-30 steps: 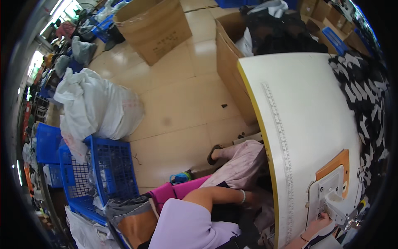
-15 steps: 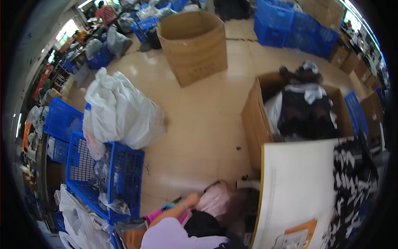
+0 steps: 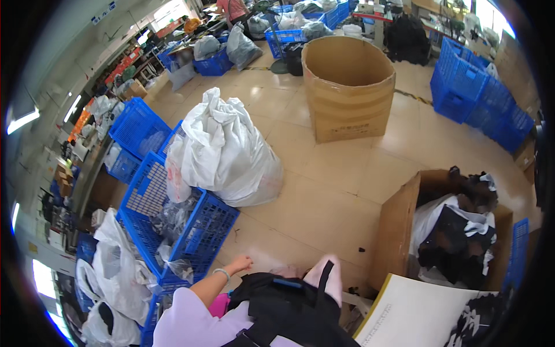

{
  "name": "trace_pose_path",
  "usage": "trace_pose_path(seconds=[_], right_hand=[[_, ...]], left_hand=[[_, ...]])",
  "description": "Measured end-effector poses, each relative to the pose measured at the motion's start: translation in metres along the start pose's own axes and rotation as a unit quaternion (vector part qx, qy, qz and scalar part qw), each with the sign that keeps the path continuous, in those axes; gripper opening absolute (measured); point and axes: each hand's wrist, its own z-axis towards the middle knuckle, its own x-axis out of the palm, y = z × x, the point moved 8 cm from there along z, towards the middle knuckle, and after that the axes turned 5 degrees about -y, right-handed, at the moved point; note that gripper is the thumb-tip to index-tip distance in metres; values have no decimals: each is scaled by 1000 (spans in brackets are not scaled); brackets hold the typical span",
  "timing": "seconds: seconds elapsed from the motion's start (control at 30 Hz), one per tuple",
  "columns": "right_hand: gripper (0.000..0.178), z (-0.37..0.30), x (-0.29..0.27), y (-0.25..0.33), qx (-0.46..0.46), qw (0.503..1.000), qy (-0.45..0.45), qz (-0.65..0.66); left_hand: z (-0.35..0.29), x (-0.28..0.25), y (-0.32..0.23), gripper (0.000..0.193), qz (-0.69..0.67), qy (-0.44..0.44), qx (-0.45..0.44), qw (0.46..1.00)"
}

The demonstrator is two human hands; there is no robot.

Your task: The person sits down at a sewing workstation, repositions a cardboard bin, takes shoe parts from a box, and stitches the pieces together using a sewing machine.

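Note:
My left hand, with a pale bracelet on the wrist, hangs over the tiled floor in front of me. Its fingers are loosely curled, and I see nothing in them. Nearest to it on the left is a blue plastic crate with clear plastic bags inside. A black bag or apron with a strap lies across my front, beside my pink-clad leg. My right hand is out of view.
A bulging white sack stands behind the crate. Farther off is a tall cardboard box. At right, another carton holds black and white cloth, beside a white-topped table. Blue crates line the back right.
The view has swung left, so the boxes, sack and crates sit farther right. My left hand has come away from my pink-clad leg towards the left.

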Motion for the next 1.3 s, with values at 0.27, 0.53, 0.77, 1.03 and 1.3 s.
trace_pose_path(seconds=[0.27, 0.53, 0.77, 1.03, 1.3], right_hand=[[14, -18, 85, 20, 35, 999, -2, -25], [11, 60, 249, 118, -7, 1000, 18, -21], [9, 97, 383, 190, -32, 998, 24, -47], [6, 111, 553, 286, -59, 994, -3, -89], [4, 153, 642, 362, -110, 980, 29, -162]], left_hand=[[138, 4, -162, 27, 371, 34, 231, 899], [233, -53, -576, 20, 132, -111, 422, 890], [257, -153, -854, 29, 105, -273, 563, 773], [450, -188, -1006, 95, 320, -297, 447, 781], [580, -115, -952, 48, 305, -76, 387, 867]])
